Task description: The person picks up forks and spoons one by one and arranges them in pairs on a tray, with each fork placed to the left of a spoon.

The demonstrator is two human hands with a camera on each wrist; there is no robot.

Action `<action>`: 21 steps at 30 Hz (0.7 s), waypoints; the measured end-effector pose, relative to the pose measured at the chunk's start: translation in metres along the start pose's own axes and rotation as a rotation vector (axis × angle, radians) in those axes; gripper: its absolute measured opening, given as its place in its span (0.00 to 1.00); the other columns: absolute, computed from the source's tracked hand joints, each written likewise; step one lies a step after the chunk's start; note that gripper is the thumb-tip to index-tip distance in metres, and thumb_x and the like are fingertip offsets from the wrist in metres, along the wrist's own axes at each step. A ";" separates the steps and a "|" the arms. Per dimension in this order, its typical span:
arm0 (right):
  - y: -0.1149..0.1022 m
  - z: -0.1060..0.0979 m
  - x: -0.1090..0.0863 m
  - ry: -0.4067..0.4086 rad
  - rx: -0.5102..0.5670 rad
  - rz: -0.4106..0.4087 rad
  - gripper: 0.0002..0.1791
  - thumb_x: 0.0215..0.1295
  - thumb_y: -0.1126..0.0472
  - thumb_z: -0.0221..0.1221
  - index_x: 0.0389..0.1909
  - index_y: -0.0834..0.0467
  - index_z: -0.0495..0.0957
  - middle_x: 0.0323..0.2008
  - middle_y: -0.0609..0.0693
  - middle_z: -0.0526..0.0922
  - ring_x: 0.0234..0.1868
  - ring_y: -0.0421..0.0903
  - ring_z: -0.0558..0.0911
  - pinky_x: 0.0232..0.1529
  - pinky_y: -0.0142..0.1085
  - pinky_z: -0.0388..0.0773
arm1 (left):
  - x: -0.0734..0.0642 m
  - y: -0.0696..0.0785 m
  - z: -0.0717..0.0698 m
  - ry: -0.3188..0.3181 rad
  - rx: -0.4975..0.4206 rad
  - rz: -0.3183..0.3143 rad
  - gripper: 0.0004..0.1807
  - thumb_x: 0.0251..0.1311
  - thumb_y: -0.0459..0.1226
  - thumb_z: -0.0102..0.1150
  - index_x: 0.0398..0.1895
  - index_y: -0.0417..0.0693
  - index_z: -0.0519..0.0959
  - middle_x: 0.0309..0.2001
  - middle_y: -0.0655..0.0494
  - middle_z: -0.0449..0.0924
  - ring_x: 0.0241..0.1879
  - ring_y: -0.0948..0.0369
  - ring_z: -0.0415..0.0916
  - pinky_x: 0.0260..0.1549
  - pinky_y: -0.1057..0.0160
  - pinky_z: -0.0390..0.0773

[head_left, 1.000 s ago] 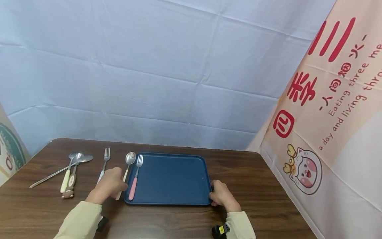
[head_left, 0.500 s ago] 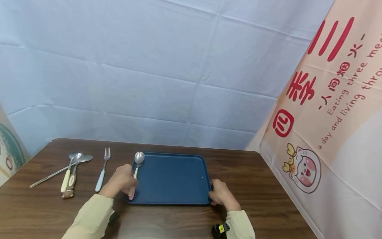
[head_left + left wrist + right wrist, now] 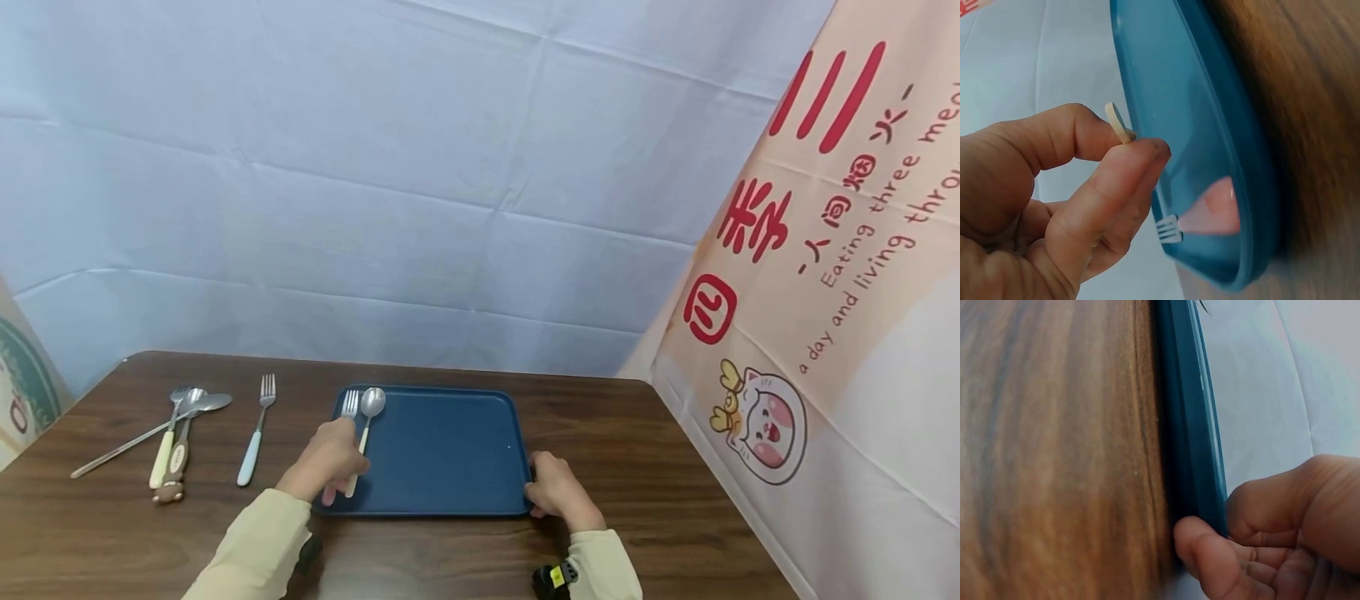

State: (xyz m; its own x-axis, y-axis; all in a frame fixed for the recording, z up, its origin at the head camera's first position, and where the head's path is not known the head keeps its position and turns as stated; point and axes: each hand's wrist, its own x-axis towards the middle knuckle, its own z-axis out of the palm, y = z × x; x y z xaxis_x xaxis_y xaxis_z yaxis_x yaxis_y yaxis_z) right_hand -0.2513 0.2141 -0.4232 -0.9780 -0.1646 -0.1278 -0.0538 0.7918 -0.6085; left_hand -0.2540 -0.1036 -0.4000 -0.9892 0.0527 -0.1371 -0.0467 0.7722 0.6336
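My left hand (image 3: 330, 457) pinches the cream handle of a metal spoon (image 3: 372, 402) between thumb and fingertips, over the left side of a blue tray (image 3: 442, 454). In the left wrist view the end of the spoon's handle (image 3: 1117, 124) sticks out from the pinch. Left of the spoon, a fork (image 3: 350, 403) with a pink handle (image 3: 1213, 209) lies in the tray; the hand hides most of it in the head view. My right hand (image 3: 557, 485) holds the tray's right edge near the front corner, with thumb and finger on its rim (image 3: 1200, 456) in the right wrist view.
A fork with a light blue handle (image 3: 251, 457) lies on the brown table (image 3: 660, 467), left of the tray. Farther left are a yellow-handled utensil (image 3: 162, 458), a bear-handled spoon (image 3: 176, 461) and a long metal utensil (image 3: 120, 450), crossing each other. A pale cloth (image 3: 375, 208) hangs behind.
My left hand has carried the spoon rightward from beside the tray's left edge, across the pink-handled fork, to that fork's right side. My right hand stays at the tray's edge.
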 end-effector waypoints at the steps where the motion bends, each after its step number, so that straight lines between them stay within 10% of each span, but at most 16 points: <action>1: 0.000 0.000 0.000 -0.004 0.003 0.001 0.22 0.55 0.77 0.51 0.53 0.78 0.66 0.33 0.67 0.78 0.13 0.45 0.77 0.18 0.36 0.75 | 0.000 0.001 0.001 0.001 0.001 -0.001 0.10 0.47 0.26 0.60 0.18 0.35 0.68 0.13 0.44 0.70 0.07 0.55 0.74 0.12 0.62 0.75; 21: -0.001 -0.001 0.000 -0.011 0.011 0.005 0.23 0.56 0.77 0.51 0.55 0.79 0.64 0.23 0.58 0.76 0.14 0.46 0.77 0.19 0.36 0.76 | 0.013 0.000 0.016 0.054 0.085 0.017 0.08 0.42 0.28 0.61 0.23 0.33 0.71 0.17 0.46 0.70 0.05 0.60 0.70 0.07 0.63 0.70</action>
State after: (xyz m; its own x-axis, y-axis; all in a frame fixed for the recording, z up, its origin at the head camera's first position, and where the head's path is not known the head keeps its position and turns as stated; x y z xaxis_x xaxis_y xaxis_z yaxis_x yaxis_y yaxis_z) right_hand -0.2511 0.2141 -0.4220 -0.9760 -0.1673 -0.1398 -0.0464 0.7858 -0.6167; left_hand -0.2642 -0.0926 -0.4136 -0.9959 0.0339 -0.0838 -0.0197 0.8228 0.5680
